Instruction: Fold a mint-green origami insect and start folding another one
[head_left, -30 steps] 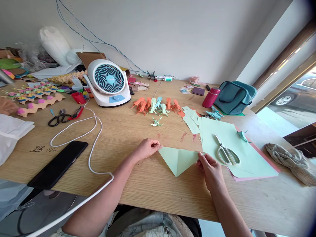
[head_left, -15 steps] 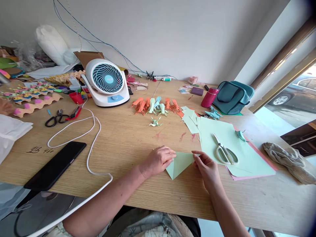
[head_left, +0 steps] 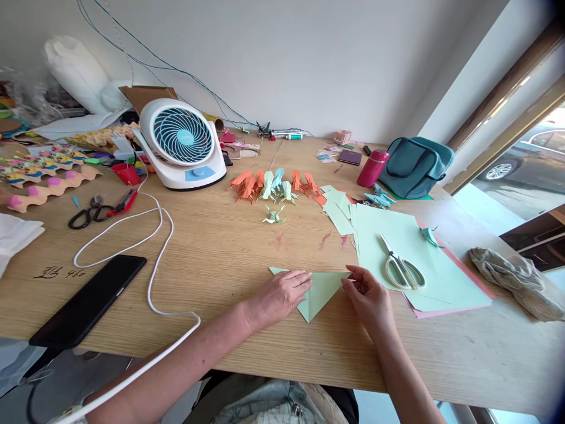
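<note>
A light green sheet of paper (head_left: 324,290), folded into a triangle with its point toward me, lies on the table. A crease runs down its middle. My left hand (head_left: 278,297) rests flat across the paper's left half, fingers stretched out, hiding part of it; the left corner sticks out beyond. At the right corner, my right hand (head_left: 366,294) pinches the paper between thumb and fingers. Beyond my hands, a small green folded paper figure (head_left: 274,215) stands in front of a row of orange, green and blue paper figures (head_left: 267,185).
Scissors (head_left: 402,268) lie on stacked green sheets (head_left: 445,291) to the right. Cut paper pieces (head_left: 339,213) lie just behind. A black phone (head_left: 88,301) and white cable (head_left: 152,291) are at left, a fan (head_left: 183,141) farther back. A pink bottle (head_left: 373,168) stands beside a teal bag (head_left: 412,171).
My left hand has flattened and shifted slightly left, uncovering the paper's left corner. My right hand keeps its pinch on the right corner. The view has shifted a little.
</note>
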Tool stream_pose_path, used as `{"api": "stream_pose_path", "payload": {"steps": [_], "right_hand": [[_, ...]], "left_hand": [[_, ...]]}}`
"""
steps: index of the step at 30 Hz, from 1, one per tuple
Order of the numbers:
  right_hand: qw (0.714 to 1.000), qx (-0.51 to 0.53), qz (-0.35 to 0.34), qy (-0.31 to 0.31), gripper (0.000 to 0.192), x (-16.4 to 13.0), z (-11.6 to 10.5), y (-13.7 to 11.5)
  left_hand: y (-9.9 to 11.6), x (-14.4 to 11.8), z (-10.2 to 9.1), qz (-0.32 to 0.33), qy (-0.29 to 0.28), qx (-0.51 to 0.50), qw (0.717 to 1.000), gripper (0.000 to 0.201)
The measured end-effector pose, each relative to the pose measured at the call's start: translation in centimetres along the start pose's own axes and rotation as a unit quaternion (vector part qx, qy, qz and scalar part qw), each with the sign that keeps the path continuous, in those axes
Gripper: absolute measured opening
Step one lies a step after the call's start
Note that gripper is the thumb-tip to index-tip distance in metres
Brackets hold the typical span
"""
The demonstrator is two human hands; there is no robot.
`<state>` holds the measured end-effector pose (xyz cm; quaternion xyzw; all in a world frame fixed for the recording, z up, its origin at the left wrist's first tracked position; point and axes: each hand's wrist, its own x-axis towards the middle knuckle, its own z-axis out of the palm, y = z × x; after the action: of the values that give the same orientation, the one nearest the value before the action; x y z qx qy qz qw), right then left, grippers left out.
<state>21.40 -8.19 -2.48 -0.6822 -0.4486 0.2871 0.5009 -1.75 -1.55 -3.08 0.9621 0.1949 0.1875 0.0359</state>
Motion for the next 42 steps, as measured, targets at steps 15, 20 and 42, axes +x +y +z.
{"api": "stream_pose_path", "payload": {"steps": [15, 20, 42], "right_hand": [[1.000, -0.003, 0.028, 0.007, 0.042, 0.6, 0.6, -0.8], [0.999, -0.041, 0.019, 0.003, 0.048, 0.3, 1.0, -1.3], [0.962, -0.223, -0.156, -0.020, 0.016, -1.7, 2.0, -1.9]], "left_hand": [[0.4, -0.3, -0.5, 0.014, -0.054, 0.044, 0.997, 0.042], [0.5, -0.3, -0.6, 0.023, -0.053, 0.055, 0.997, 0.048], [-0.8, -0.3, -2.0, 0.043, -0.052, -0.038, 0.997, 0.044]]}}
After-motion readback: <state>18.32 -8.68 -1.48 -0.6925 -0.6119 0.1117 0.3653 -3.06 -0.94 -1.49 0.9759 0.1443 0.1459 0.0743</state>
